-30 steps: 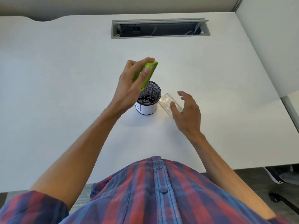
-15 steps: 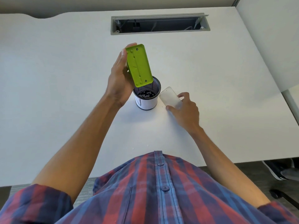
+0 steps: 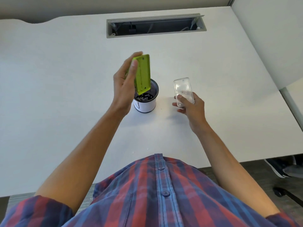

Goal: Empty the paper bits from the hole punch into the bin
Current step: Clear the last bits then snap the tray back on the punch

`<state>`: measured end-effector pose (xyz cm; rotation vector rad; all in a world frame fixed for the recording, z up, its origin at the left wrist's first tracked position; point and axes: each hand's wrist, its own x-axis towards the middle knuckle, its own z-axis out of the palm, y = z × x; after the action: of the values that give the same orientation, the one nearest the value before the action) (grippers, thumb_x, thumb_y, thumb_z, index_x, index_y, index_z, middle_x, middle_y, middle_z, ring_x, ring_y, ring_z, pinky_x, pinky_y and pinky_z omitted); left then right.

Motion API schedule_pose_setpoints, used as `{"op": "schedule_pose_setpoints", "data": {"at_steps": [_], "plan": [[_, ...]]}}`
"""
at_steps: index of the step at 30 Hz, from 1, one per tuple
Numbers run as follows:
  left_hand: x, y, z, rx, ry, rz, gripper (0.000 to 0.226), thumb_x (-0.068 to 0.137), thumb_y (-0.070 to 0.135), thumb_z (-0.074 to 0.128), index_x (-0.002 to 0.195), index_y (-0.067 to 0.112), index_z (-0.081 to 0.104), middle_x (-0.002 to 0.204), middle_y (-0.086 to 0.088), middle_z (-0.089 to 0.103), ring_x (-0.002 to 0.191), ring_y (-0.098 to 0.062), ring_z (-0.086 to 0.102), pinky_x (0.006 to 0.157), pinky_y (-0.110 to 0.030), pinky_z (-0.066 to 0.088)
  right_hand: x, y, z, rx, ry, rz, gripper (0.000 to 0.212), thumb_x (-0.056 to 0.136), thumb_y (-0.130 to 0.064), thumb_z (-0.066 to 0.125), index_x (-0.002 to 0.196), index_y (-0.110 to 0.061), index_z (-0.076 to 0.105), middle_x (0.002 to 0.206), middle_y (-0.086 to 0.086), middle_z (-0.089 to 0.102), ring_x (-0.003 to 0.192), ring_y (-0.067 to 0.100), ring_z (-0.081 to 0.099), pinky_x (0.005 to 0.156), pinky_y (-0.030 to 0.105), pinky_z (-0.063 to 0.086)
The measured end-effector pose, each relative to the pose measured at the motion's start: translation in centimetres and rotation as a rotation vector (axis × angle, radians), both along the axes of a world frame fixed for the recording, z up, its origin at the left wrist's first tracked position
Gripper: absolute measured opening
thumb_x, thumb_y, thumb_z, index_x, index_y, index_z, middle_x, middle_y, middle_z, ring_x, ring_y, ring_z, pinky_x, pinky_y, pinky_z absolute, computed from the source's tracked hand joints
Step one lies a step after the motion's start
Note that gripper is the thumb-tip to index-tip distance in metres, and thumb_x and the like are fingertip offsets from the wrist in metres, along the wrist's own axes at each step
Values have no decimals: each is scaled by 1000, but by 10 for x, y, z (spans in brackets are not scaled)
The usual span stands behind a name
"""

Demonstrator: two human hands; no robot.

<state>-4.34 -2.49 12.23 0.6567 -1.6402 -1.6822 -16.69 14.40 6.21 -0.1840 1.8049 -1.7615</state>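
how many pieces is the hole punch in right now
2. The green punch body is in the left hand, tipped over the mesh bin; the clear tray cover is in the right hand.

A white desk point(image 3: 65, 79) with an open grey cable tray point(image 3: 155, 25) at its far edge, a plaid shirt point(image 3: 155, 194) below.

My left hand point(image 3: 123, 86) sits raised just left of frame centre, palm turned toward me, thumb pressed along one long edge and fingers wrapped behind what it grips. Its forearm runs bare down to the lower left, ending in a rolled plaid sleeve. My right hand point(image 3: 191, 106) is lower, right of centre, fingers curled underneath, thumb on top, pinching its hold. That forearm stretches toward the lower right corner.
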Motion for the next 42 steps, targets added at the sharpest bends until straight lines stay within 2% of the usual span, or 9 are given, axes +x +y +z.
{"op": "schedule_pose_setpoints", "data": {"at_steps": [3, 9, 16, 19, 25, 27, 30, 33, 42], "plan": [[1, -5, 2, 373, 116, 35, 29, 107, 33, 42, 120, 26, 67, 117, -5, 62, 90, -15, 64, 73, -38, 59, 2, -2, 17, -108, -78, 17, 23, 95, -13, 61, 118, -12, 63, 96, 0, 76, 78, 16, 75, 56, 19, 53], [12, -5, -3, 752, 217, 25, 38, 105, 40, 46, 131, 17, 62, 107, -11, 60, 90, -25, 72, 76, -45, 60, 4, -8, 43, -286, -206, 55, 27, 100, -32, 45, 118, -31, 65, 114, -4, 74, 89, 12, 72, 60, 20, 51], [15, 9, -4, 817, 245, -33, 32, 106, 35, 42, 118, 16, 65, 102, -14, 66, 87, -29, 72, 81, -47, 60, 9, -19, 62, -312, -231, 102, 39, 105, -46, 33, 122, -29, 64, 113, -2, 73, 92, 11, 70, 66, 21, 52], [13, 17, -4, 836, 265, -77, 35, 106, 30, 37, 125, 13, 61, 113, -19, 59, 89, -34, 73, 80, -49, 60, 19, -23, 69, -216, -88, 121, 36, 105, -36, 38, 124, -21, 65, 110, 0, 74, 97, 14, 71, 73, 23, 54], [11, 26, -8, 820, 249, -75, 40, 104, 23, 36, 138, 12, 54, 118, -11, 57, 116, -33, 54, 111, -60, 38, 44, -23, 71, -62, 318, 206, 35, 97, -23, 58, 132, -21, 60, 115, -2, 69, 104, 11, 66, 91, 24, 52], [11, 27, -9, 810, 252, -101, 38, 103, 22, 38, 135, 12, 55, 107, -9, 64, 113, -31, 58, 111, -58, 40, 50, -22, 71, -25, 428, 200, 39, 93, -24, 65, 131, -22, 61, 115, -5, 67, 103, 5, 65, 87, 17, 51], [11, 28, -8, 796, 269, -152, 33, 103, 21, 40, 129, 11, 57, 98, -8, 71, 108, -31, 61, 112, -56, 38, 56, -22, 70, 33, 568, 193, 43, 89, -26, 71, 130, -22, 61, 120, -5, 66, 109, 10, 64, 88, 30, 57], [11, 30, -5, 771, 284, -177, 31, 102, 21, 41, 126, 15, 60, 103, -8, 73, 101, -27, 68, 106, -52, 46, 58, -23, 68, 89, 661, 173, 46, 87, -29, 74, 131, -20, 62, 123, -3, 66, 108, 13, 64, 86, 39, 58], [12, 35, 0, 771, 288, -182, 32, 103, 20, 44, 130, 17, 62, 113, -7, 69, 101, -22, 68, 87, -41, 57, 60, -20, 65, 206, 841, 178, 50, 81, -39, 78, 126, -22, 65, 121, -2, 66, 105, 12, 63, 82, 38, 56]]}}
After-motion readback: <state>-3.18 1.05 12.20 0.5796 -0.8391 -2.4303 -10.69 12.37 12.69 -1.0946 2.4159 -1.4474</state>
